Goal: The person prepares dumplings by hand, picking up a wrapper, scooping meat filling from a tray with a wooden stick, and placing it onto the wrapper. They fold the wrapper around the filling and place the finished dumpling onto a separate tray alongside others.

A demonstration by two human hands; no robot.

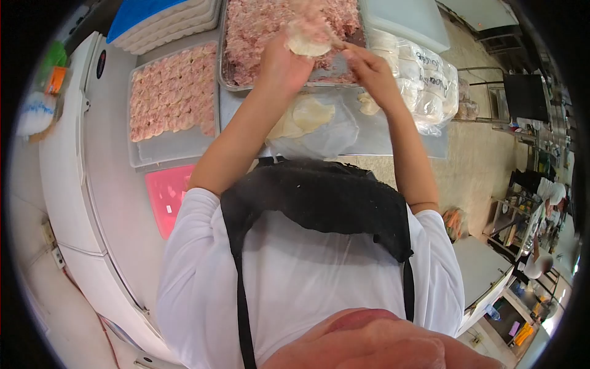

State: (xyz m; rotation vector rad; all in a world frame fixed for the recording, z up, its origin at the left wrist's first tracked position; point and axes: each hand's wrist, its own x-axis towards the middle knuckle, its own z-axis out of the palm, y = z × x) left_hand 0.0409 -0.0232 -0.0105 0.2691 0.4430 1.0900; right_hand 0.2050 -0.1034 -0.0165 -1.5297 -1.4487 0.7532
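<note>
My left hand (286, 66) holds a round, pale dough wrapper (309, 45) with pink minced filling on it, above the near part of a metal tray (226, 79) of minced meat (258, 31). The fingers of my right hand (370, 69) are closed on a thin tool, whose far end is blurred at the filling. Nearer my body, a stack of loose dough wrappers (310, 115) lies on clear plastic (335, 138). Another small piece of dough (367, 104) is beside my right wrist.
At the left, a tray (144, 147) holds rows of filled dumplings (175, 92). Stacked trays with a blue lid (144, 15) stand behind it. Bagged wrappers (424, 83) are at the right, a pink board (165, 200) at the lower left. Two people are far right.
</note>
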